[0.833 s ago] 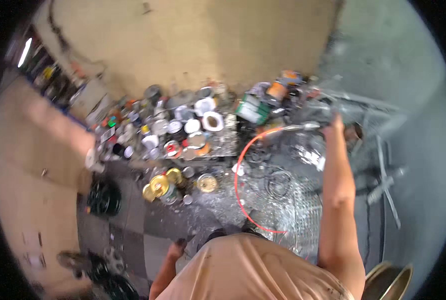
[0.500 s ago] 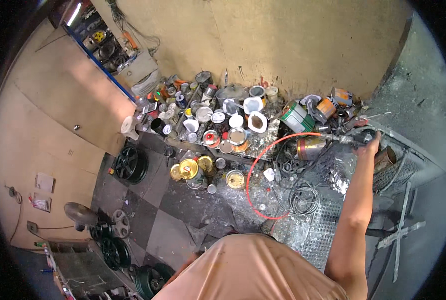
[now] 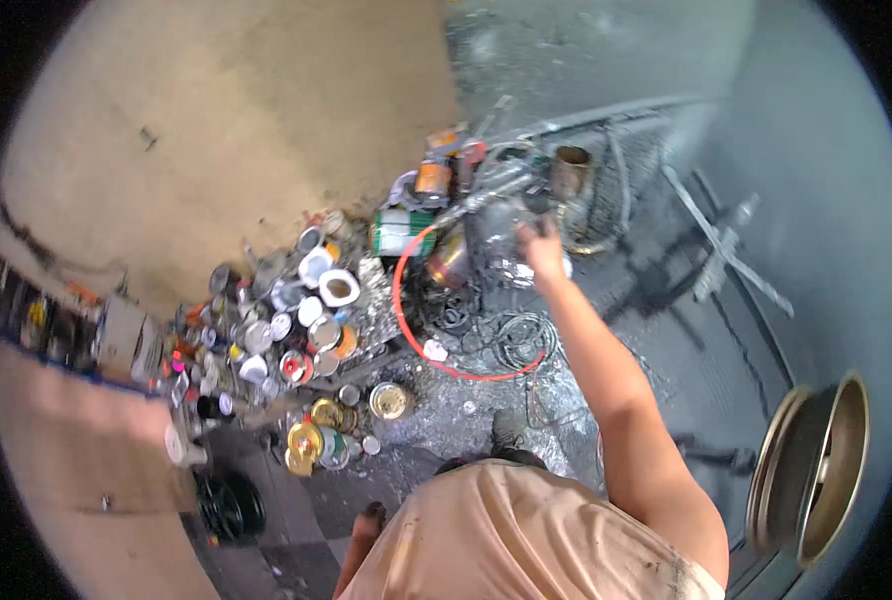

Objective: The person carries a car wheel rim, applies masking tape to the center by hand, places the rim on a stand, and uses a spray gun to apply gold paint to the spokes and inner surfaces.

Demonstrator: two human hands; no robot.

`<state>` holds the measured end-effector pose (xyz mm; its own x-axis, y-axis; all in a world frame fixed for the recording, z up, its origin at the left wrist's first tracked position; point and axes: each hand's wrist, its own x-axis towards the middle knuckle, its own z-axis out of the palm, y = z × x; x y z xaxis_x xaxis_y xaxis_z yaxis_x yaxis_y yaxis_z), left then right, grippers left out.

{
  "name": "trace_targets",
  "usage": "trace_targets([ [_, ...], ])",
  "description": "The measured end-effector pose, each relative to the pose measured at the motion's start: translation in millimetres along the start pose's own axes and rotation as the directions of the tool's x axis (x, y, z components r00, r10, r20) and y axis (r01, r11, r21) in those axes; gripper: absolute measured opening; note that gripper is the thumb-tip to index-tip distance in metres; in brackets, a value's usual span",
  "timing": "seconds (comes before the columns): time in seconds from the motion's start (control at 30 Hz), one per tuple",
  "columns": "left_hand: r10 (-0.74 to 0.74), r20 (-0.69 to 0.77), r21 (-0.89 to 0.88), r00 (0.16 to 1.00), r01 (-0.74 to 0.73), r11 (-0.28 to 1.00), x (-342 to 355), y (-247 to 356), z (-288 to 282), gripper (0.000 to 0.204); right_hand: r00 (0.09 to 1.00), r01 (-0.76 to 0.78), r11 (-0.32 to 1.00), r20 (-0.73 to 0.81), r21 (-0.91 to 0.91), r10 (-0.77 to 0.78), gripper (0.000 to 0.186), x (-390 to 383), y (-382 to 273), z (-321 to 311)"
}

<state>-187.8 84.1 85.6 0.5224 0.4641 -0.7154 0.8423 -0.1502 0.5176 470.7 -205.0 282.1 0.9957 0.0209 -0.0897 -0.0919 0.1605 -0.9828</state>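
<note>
Paint-spattered floor (image 3: 486,410) with crowded cans (image 3: 296,330) against tan wall (image 3: 246,110)

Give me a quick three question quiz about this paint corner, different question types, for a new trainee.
1. True or false: the right hand reaches out over the cluttered floor by the red hose.
2. Multiple choice: the wheel rim lies at the picture's A) lower right, B) upper left, C) centre.
3. Fill in: the paint cans crowd along the foot of the tan ____.

Key: 1 true; 2 A; 3 wall.
</note>
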Motion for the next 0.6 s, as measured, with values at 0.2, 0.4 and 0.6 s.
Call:
trace_targets([
  [0.2,0.438,0.151,0.072,0.886,-0.452,0.889,70,56,-45,0.029,0.971,-0.117,0.680,0.059,-0.724,0.231,0.058,-248,147,-125],
  [0.4,0.315,0.450,0.466,0.835,-0.521,0.715,46,91,-15,0.032,0.622,-0.622,0.413,-0.100,-0.666,0.776,0.086,-531,186,-179],
  [0.6,0.249,0.839,0.395,0.483,-0.857,0.330,106,63,81,0.048,0.707,-0.608,0.510,-0.121,-0.608,0.697,0.077,-591,160,-214],
])
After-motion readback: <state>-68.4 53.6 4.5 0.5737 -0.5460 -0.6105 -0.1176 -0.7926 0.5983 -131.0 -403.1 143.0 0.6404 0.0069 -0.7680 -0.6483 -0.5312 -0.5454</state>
